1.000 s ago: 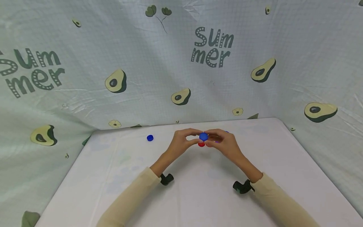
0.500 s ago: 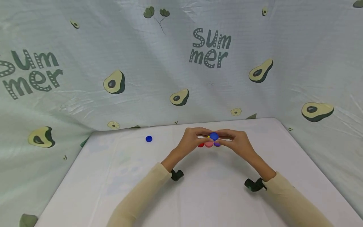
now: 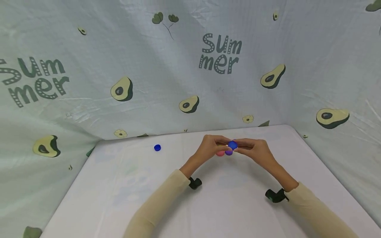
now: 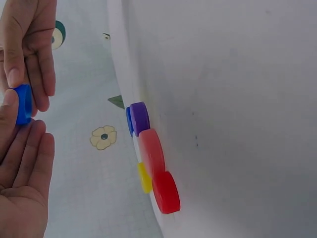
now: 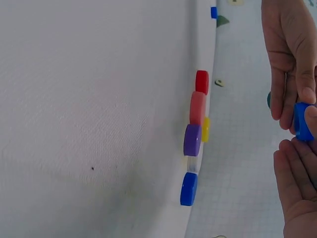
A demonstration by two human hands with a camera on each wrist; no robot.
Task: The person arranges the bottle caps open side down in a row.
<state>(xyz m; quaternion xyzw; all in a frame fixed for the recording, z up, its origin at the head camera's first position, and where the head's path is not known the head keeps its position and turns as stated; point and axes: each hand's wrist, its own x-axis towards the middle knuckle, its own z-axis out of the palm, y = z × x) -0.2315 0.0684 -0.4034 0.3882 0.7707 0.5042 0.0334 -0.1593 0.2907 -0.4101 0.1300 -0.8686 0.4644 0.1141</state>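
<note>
A blue bottle cap is held up over the table between both hands, in the head view in front of the row of caps. My left hand pinches its left side with thumb and fingertips. From the other side my right hand pinches the same cap. Both wrist views show the cap's hollow side toward the cameras. Below and behind the hands, a pink cap and a purple cap show; a red cap and a yellow cap are hidden by the left hand in the head view.
Another blue cap stands at the row's right end, beside a whitish piece. Far to the left lies a separate blue cap. A patterned cloth hangs behind the white table.
Both hands have moved right together, carrying the blue cap along the row. The red cap, seen earlier beside the left hand, is now covered in the head view.
</note>
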